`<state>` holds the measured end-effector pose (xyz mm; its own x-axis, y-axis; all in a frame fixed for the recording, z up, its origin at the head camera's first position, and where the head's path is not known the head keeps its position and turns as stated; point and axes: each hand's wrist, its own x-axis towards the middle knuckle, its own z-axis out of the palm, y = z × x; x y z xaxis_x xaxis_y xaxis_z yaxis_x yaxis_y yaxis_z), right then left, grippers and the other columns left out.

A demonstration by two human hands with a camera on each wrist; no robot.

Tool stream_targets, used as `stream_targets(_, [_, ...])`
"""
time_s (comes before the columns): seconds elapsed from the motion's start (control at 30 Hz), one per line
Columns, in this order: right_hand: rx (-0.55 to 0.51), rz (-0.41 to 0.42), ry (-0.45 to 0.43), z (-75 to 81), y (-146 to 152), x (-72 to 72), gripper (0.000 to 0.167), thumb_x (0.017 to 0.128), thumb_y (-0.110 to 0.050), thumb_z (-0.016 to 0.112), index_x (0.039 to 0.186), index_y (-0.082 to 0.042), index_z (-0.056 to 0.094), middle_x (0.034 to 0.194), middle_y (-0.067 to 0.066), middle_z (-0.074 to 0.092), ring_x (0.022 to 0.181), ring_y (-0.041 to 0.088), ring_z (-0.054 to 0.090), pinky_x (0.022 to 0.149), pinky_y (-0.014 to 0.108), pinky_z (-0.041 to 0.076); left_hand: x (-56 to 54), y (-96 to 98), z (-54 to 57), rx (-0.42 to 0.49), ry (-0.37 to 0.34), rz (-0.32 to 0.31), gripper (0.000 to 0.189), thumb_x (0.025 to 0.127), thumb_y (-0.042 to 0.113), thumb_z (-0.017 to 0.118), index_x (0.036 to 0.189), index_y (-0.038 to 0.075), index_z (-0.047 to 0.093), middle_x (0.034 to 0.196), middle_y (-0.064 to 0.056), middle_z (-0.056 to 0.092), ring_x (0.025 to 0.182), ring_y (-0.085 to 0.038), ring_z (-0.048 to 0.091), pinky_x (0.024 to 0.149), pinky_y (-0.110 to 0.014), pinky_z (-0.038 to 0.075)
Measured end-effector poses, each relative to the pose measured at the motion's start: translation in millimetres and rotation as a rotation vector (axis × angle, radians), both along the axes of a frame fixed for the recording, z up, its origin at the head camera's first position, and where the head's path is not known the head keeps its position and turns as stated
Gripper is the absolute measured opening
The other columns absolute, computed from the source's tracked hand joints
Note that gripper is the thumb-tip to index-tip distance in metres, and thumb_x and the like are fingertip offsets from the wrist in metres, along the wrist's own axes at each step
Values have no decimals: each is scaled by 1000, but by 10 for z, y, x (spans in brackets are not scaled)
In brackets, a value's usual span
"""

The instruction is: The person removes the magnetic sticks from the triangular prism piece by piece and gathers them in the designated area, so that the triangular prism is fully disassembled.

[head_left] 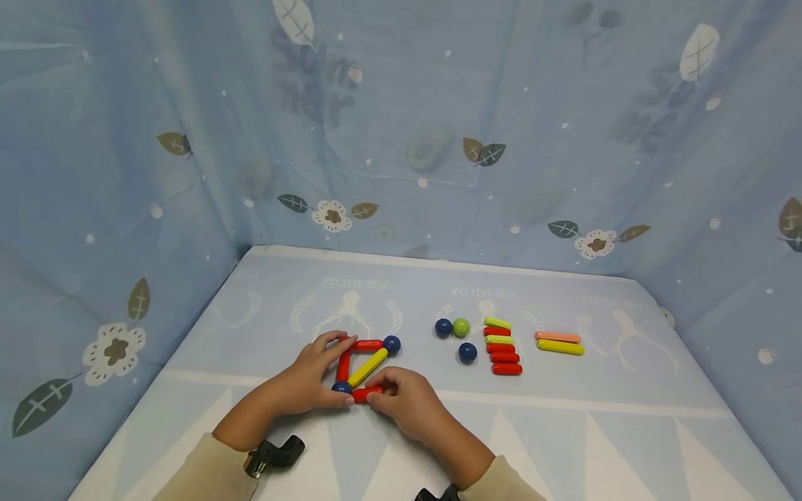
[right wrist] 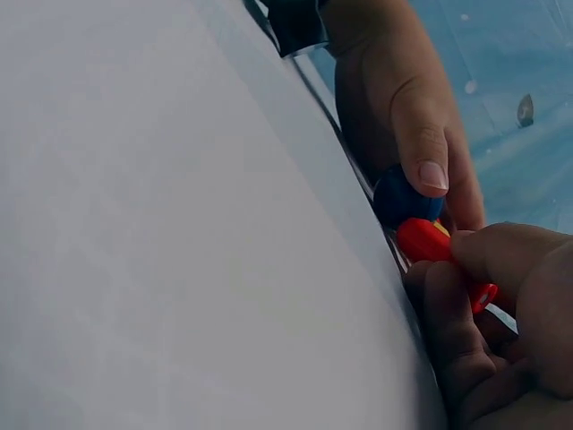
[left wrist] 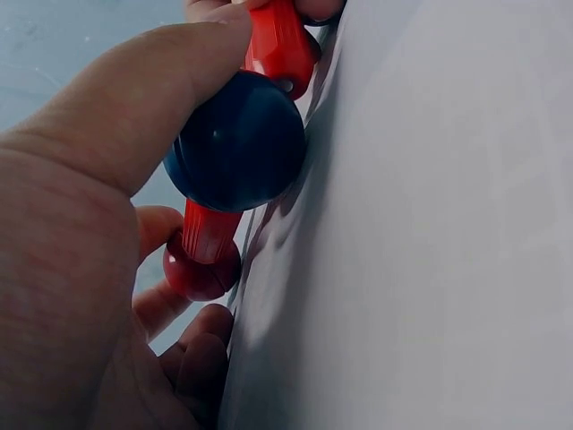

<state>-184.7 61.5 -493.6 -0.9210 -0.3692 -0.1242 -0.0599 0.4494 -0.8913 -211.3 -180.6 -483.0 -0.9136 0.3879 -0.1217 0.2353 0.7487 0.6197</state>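
Note:
On the table lies a triangle of toy building sticks and balls: a red stick (head_left: pixel 368 345) at the far side, another red stick (head_left: pixel 343 367) at the left, and a slanting yellow stick (head_left: pixel 367 367). Blue balls stand at its far right corner (head_left: pixel 392 344) and near corner (left wrist: pixel 240 143); a red ball (left wrist: pixel 199 270) forms the third. My left hand (head_left: pixel 303 381) holds the left side, thumb on the near blue ball and fingers around the red ball. With thumb and fingers, my right hand (head_left: pixel 410 403) pinches a further red stick (right wrist: pixel 421 240), its end at the near blue ball.
Right of the triangle are two loose blue balls (head_left: pixel 443 328) (head_left: pixel 467 353) and a green ball (head_left: pixel 460 328). Beyond them lies a column of short red and yellow-green sticks (head_left: pixel 501 349). Farther right, an orange stick (head_left: pixel 557 337) lies along a longer yellow stick (head_left: pixel 560 347).

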Motion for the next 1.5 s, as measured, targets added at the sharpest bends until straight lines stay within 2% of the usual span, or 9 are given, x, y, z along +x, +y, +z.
stream_targets(0.23, [-5, -1, -22, 17, 10, 5, 11, 93, -23, 81, 102, -27, 77, 80, -5, 67, 74, 13, 60, 62, 22, 48, 4, 5, 9, -13, -10, 15, 109, 75, 53, 91, 165, 28, 35, 170, -7, 22, 147, -41, 31, 110, -74, 40])
stream_targets(0.57, [-23, 5, -20, 16, 34, 0, 10, 93, -22, 81, 101, -27, 77, 77, -5, 66, 71, 12, 58, 60, 21, 46, -19, 10, -11, -3, -13, 6, 108, 76, 54, 91, 165, 28, 34, 170, -6, 22, 148, -41, 31, 111, -74, 38])
stream_targets(1.07, [-80, -8, -91, 9, 104, -52, 14, 92, -21, 82, 104, -25, 78, 92, -4, 71, 82, 17, 62, 67, 25, 52, 7, 2, -30, 22, -14, -2, 107, 77, 53, 90, 165, 28, 35, 171, -6, 21, 148, -42, 30, 111, -75, 37])
stream_targets(1.3, [-85, -40, -83, 53, 181, -119, 16, 92, -21, 82, 107, -22, 77, 95, -3, 71, 82, 18, 63, 66, 24, 53, -1, 9, -38, 9, -30, 10, 107, 76, 56, 90, 165, 33, 34, 171, -3, 20, 148, -38, 30, 111, -73, 39])
stream_targets(1.5, [-76, -49, -72, 125, 244, -225, 16, 92, -21, 81, 107, -22, 75, 97, -4, 73, 80, 18, 65, 67, 28, 56, -5, 13, -27, 9, -25, 15, 106, 76, 55, 90, 164, 32, 35, 171, -3, 21, 148, -39, 30, 110, -74, 39])
